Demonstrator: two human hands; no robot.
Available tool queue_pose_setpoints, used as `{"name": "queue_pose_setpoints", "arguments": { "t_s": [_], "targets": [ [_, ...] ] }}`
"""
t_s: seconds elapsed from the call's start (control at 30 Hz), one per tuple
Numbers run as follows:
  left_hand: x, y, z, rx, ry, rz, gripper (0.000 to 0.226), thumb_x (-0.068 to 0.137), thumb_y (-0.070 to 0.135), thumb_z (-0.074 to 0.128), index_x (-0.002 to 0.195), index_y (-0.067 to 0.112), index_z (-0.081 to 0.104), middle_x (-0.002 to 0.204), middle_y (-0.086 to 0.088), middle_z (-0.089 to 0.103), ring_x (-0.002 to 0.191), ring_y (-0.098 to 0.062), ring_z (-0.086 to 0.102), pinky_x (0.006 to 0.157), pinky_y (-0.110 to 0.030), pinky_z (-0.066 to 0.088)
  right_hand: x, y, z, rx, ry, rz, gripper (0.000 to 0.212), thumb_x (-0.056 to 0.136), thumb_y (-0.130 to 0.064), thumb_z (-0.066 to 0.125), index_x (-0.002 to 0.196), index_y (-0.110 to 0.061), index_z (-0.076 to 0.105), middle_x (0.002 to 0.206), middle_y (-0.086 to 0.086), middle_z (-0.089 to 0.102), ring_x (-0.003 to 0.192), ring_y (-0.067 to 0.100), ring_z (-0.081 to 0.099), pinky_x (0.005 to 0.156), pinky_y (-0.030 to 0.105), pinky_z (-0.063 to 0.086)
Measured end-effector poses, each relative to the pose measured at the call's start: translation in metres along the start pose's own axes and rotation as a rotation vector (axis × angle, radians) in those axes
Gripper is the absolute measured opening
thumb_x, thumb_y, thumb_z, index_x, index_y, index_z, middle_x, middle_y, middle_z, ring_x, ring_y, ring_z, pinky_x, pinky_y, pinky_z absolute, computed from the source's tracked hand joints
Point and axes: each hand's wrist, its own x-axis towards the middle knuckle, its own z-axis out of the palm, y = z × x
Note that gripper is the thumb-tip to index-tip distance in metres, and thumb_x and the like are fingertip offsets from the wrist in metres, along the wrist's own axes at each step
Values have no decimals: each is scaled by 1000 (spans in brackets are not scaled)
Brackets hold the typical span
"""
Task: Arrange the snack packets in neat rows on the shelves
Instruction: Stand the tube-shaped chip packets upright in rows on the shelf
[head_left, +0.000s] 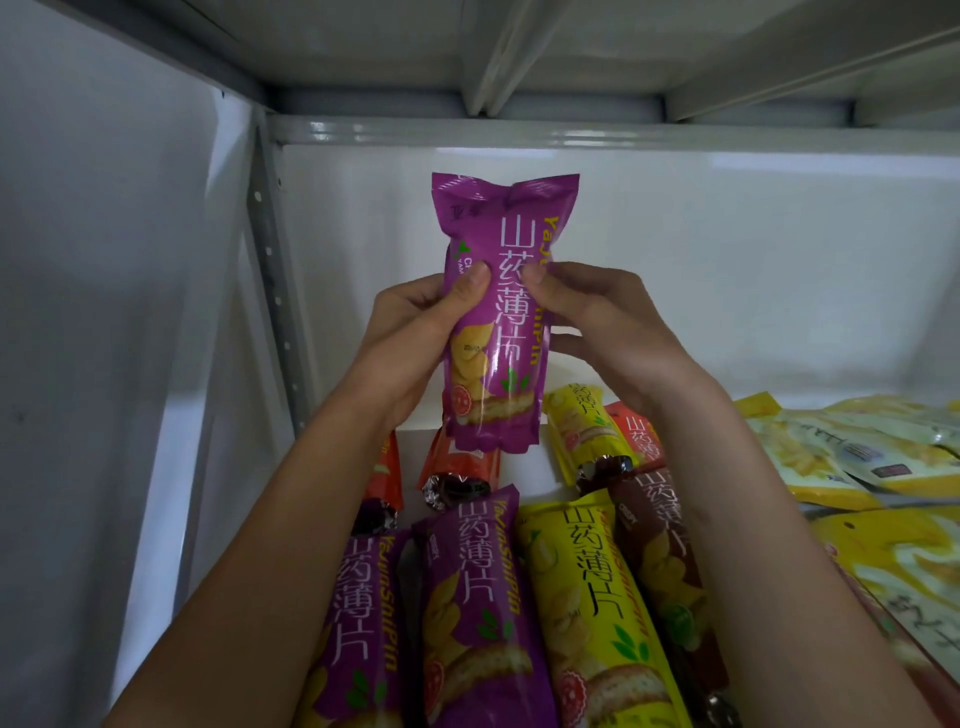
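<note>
Both hands hold one purple snack packet (493, 322) upright above the shelf (519, 452), the left hand (410, 343) wrapped round its left side with the thumb pressed on the front, the right hand (597, 317) pinching its right edge, thumb forward and fingers behind; the packet hangs clear of the stock below, its crimped top well under the shelf overhead (519, 130) and its bottom seal just above a red packet (457, 467) lying on the shelf floor.

Below the wrists, long packets lie side by side, printed faces up: two purple packets (467, 597), a yellow packet (587, 597) and a brown packet (665, 561), roughly parallel yet overlapping; behind them a second yellow packet (576, 431) and another red packet (639, 431) sit askew, and a further red packet (387, 478) shows beside the left forearm; to the right, pale yellow flat packets (841, 457) lie strewn and overlapping.

By this showing the work looks less than half done; a rough front row exists, the rear packets and the right-hand heap are yet to be squared, and the purple packet in hand has no place yet.

Bare white shelf floor shows at the back left, between the red packets and the rear wall (727, 260), seemingly the likeliest room for it; the perforated upright post (275, 291) and side panel (130, 312) close off the left, and the overhead shelf limits any lift.
</note>
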Motion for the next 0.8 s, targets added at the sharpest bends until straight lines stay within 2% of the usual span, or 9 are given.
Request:
{"name": "queue_pose_setpoints", "arguments": {
  "t_s": [0.13, 0.23, 0.4, 0.5, 0.63, 0.73, 0.8],
  "targets": [
    [0, 1, -2, -6, -114, -84, 49, 88, 40, 68, 123, 5, 71, 114, -10, 79, 103, -22, 77, 88, -31, 62, 2, 4, 1, -25, 109, -39, 30, 98, -27, 71, 105, 2, 77, 96, 10, 80, 79, 15, 76, 68, 27, 61],
    [-1, -3, -1, 71, -219, -132, 48, 81, 34, 75, 122, 8, 72, 115, -10, 79, 105, -25, 77, 88, -33, 62, 4, 5, -1, 3, 165, -23, 33, 97, -30, 72, 105, 2, 77, 99, 13, 80, 86, 21, 78, 73, 33, 64],
    [1, -8, 0, 124, -134, -82, 48, 77, 33, 80, 118, 9, 75, 108, -8, 80, 99, -24, 78, 83, -31, 63, 1, 3, -6, 6, 31, 83, 34, 97, -38, 71, 115, -9, 76, 105, 4, 80, 92, 18, 78, 74, 27, 61],
    [1, -10, -1, 106, -141, -81, 44, 76, 34, 78, 115, 12, 75, 108, -7, 81, 99, -22, 78, 80, -29, 63, -2, 3, -8, -63, -27, 69, 26, 96, -24, 74, 118, -10, 76, 104, 4, 81, 92, 17, 78, 71, 25, 61],
    [2, -13, -5, 102, -254, -137, 50, 76, 28, 80, 121, 7, 73, 119, -12, 77, 112, -29, 74, 97, -39, 60, -1, 5, -7, -13, 86, 36, 23, 94, -18, 76, 114, -8, 76, 97, 5, 81, 81, 14, 78, 65, 24, 61],
    [3, -15, -8, 140, -241, -157, 50, 76, 23, 83, 122, 7, 74, 119, -12, 77, 111, -30, 75, 101, -46, 58, 1, 6, -7, 10, 90, 51, 26, 94, -23, 76, 116, -10, 76, 101, 4, 81, 87, 16, 78, 72, 30, 64],
    [3, -17, -6, 170, -189, -136, 50, 75, 25, 83, 122, 7, 75, 115, -11, 79, 107, -29, 76, 99, -45, 60, 1, 7, -12, -28, -11, 111, 31, 94, -29, 75, 121, -15, 73, 108, 2, 80, 96, 17, 78, 83, 34, 64]
  ]
}}
